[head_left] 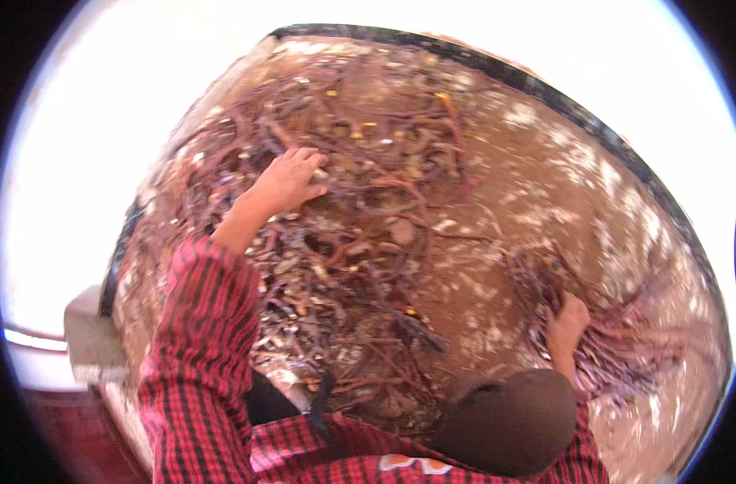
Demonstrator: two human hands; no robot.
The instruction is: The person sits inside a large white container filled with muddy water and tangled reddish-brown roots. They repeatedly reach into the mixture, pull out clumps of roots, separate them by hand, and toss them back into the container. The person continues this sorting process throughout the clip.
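Note:
My left hand point(291, 179) lies over the far part of a large, loose pile of broken pieces and root-like strands point(344, 250), its fingers stretched forward and the thumb apart. The pile is mixed brown, reddish and purple, with a few yellow bits. I cannot tell whether the hand presses on the pile. Off to the right, my right hand point(569, 324) is closed on a bundle of thin reddish-purple strands point(618, 351), which fans out to the right across the brown surface. Motion blurs the bundle's ends, and the exact kind of plant is unclear.
The brown, dusty surface point(537, 185) has pale patches and is bounded by a raised black edge point(577, 113) at the back and right. A grey block point(94, 339) stands at the left. My dark, rounded knee or cap-like shape point(509, 421) covers the near middle.

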